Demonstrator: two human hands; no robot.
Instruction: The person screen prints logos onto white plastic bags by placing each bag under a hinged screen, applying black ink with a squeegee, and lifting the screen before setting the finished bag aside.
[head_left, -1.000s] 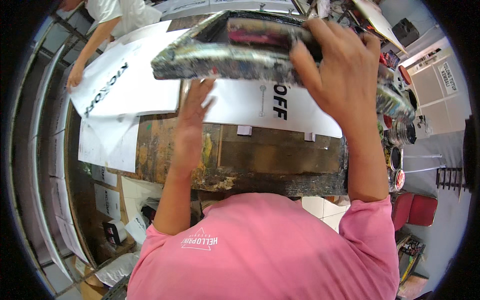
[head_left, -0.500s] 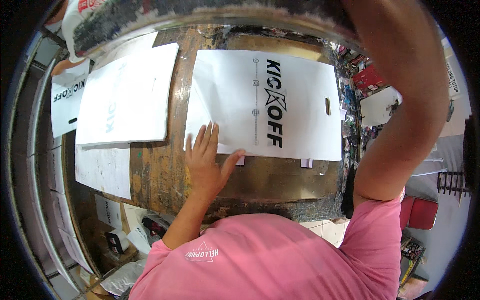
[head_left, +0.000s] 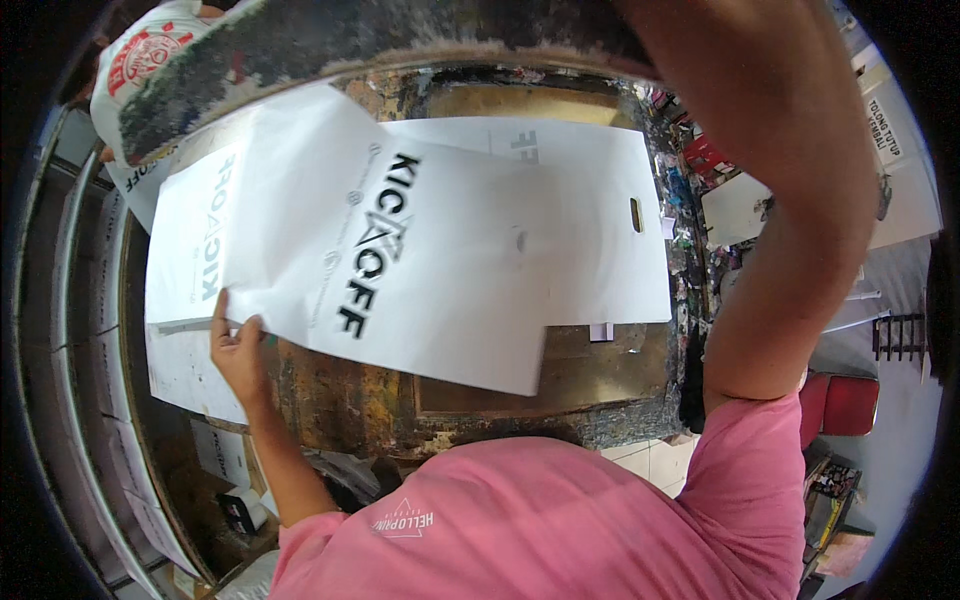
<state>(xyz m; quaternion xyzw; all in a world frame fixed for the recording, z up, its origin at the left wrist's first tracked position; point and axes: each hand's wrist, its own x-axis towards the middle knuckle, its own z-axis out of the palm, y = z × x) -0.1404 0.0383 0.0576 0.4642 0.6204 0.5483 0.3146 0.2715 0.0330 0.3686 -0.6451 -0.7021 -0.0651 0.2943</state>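
My left hand [head_left: 241, 362] pinches the near left corner of a white flat bag [head_left: 450, 300] with bold black print. The bag is lifted and slants across the work table, its far left part bent up over a stack of white bags [head_left: 180, 240]. Beneath it, another white bag [head_left: 600, 230] with an oval handle hole lies flat on the board, a grey print partly showing. My right arm [head_left: 790, 240] reaches up to the top edge beside a raised, ink-stained frame [head_left: 400, 40]; my right hand is out of sight.
The paint-stained wooden table [head_left: 330, 400] has a brownish panel [head_left: 470, 395] set in it. Small tabs [head_left: 600, 332] sit at the lying bag's near edge. At upper left stands a person in a white shirt [head_left: 140, 65]. A rack with shelves [head_left: 75, 330] runs along the left; a red chair [head_left: 842, 405] is right.
My left hand has gripped the printed bag and pulled it left toward the stack, uncovering another bag below. The raised frame and my right arm have shifted slightly.
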